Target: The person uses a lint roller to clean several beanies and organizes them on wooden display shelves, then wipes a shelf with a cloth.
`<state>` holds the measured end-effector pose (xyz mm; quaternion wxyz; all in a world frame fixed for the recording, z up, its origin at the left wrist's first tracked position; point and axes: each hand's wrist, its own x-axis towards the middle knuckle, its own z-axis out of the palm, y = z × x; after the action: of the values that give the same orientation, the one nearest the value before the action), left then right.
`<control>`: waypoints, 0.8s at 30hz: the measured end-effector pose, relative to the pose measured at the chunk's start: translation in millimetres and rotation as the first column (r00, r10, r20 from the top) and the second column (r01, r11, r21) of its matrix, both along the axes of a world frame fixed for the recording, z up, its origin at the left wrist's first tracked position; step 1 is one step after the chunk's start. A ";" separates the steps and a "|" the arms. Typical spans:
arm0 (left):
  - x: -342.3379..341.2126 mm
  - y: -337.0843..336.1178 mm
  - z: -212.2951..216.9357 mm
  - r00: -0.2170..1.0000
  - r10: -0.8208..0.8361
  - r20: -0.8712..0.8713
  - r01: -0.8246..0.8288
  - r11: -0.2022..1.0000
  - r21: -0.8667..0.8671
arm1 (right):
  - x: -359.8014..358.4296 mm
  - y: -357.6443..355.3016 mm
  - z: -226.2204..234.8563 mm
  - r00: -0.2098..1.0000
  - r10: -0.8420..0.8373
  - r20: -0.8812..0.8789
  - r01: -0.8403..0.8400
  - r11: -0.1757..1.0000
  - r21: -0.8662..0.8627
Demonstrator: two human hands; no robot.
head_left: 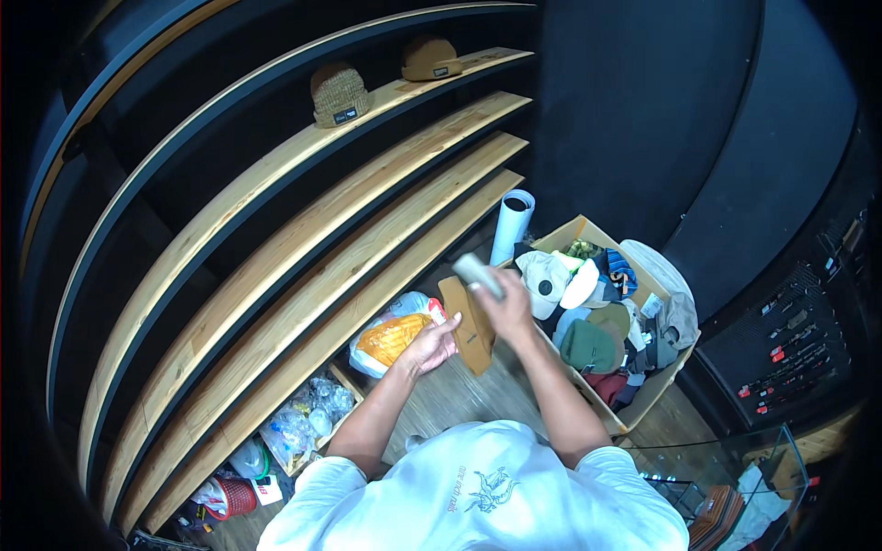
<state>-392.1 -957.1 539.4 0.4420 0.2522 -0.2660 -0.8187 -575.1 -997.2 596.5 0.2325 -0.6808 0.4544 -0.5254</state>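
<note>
In front of my chest, my left hand (pixel 434 345) grips the near left edge of a flat tan-brown piece (pixel 472 329). It is angular, with a small dark mark near its middle; its exact kind I cannot make out. My right hand (pixel 508 308) is closed around a pale grey-white cylinder (pixel 479 275), blurred and tilted above the far end of the brown piece. Just right of that hand stands an open cardboard box (pixel 669 375) full of caps and hats, among them a pale grey cap (pixel 542 282) and a dark green one (pixel 589 345).
Curved wooden shelves (pixel 276 266) fill the left side; two knit beanies (pixel 340 95) sit on an upper one. A white tube (pixel 513 220) stands behind the box. Plastic bags (pixel 390 340) and a crate of clear wrappings (pixel 308 418) lie below. A glass case (pixel 772 459) is at lower right.
</note>
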 end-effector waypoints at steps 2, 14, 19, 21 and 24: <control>-0.2 -1.9 -5.8 0.998 0.052 0.025 -0.049 0.995 -0.084 | 14.2 22.0 30.1 0.963 0.252 -0.092 -0.259 0.964 -0.064; -7.8 5.5 7.8 0.997 0.024 0.079 -0.017 0.996 -0.084 | 1.5 -13.2 -3.8 0.989 0.116 -0.092 -0.116 0.993 0.010; -2.1 14.7 5.8 0.996 0.027 0.080 -0.027 1.000 -0.004 | -25.2 -27.8 -1.0 0.999 -0.031 -0.034 0.031 0.999 -0.011; -2.2 12.2 -1.6 0.993 0.026 0.118 -0.025 1.000 -0.009 | -9.1 -9.7 12.2 0.973 0.225 -0.046 -0.226 0.974 -0.020; -12.5 9.6 6.2 0.996 0.030 0.086 -0.029 0.999 -0.018 | -6.7 -15.2 10.1 0.946 0.298 -0.128 -0.298 0.954 0.015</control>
<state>-404.5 -947.5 545.6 0.4442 0.2875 -0.2879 -0.7982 -581.8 -1012.4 606.6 0.2780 -0.7746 0.3592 -0.4401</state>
